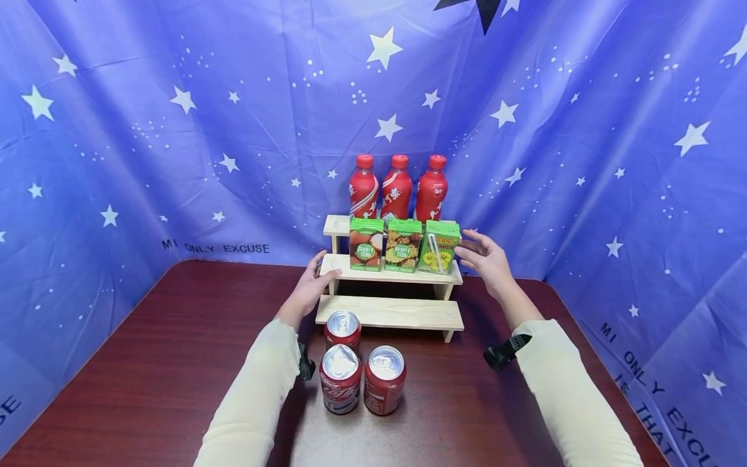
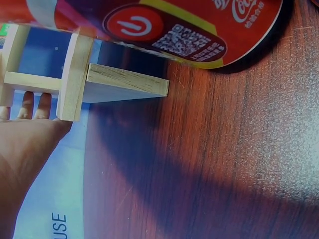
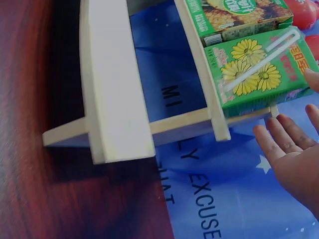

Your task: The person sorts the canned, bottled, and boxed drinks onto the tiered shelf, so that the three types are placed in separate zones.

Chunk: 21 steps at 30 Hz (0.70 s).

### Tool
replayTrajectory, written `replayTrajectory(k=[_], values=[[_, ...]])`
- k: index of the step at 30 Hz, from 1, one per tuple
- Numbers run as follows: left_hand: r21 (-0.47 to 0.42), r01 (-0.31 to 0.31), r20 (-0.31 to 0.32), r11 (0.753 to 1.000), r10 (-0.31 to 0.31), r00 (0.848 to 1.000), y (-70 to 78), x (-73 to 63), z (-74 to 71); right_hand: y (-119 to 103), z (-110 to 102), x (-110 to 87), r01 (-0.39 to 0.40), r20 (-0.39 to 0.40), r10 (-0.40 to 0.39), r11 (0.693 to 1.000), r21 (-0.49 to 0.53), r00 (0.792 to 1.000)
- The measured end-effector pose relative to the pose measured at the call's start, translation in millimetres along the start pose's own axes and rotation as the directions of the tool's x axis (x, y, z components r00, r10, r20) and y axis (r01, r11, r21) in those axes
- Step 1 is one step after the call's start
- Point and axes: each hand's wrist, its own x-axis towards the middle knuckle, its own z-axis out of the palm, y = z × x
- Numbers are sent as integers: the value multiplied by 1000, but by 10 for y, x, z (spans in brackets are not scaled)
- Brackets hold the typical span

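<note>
A wooden three-step display rack (image 1: pixel 391 312) stands at the back of the table. My left hand (image 1: pixel 309 285) grips the left end of its middle step, thumb at the front edge and fingers behind the side frame. Three green juice cartons line that step: a lychee-like one (image 1: pixel 366 245), a pineapple one (image 1: pixel 403 246) and one with yellow flowers and a straw (image 1: pixel 439 250). Beside the flower carton's right side is my right hand (image 1: pixel 484 259), fingers loosely extended and thumb near its edge. Three red bottles (image 1: pixel 397 188) stand on the top step.
Three red Coke cans stand on the table before the rack: a rear can (image 1: pixel 343 329), a front left can (image 1: pixel 340 383) and a front right can (image 1: pixel 385 383). A blue star-patterned curtain (image 1: pixel 262 130) encloses the dark red tabletop (image 1: pixel 175 337).
</note>
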Motion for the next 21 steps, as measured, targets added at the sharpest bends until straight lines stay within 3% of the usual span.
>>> replayTrajectory(k=[14, 21], values=[[59, -2, -18, 998, 3, 1000, -87, 75, -32, 152, -90, -296, 40, 50, -43, 997, 73, 998], [-4, -143, 11, 990, 143, 990, -219, 122, -70, 202, -76, -419, 57, 90, -63, 996, 66, 994]])
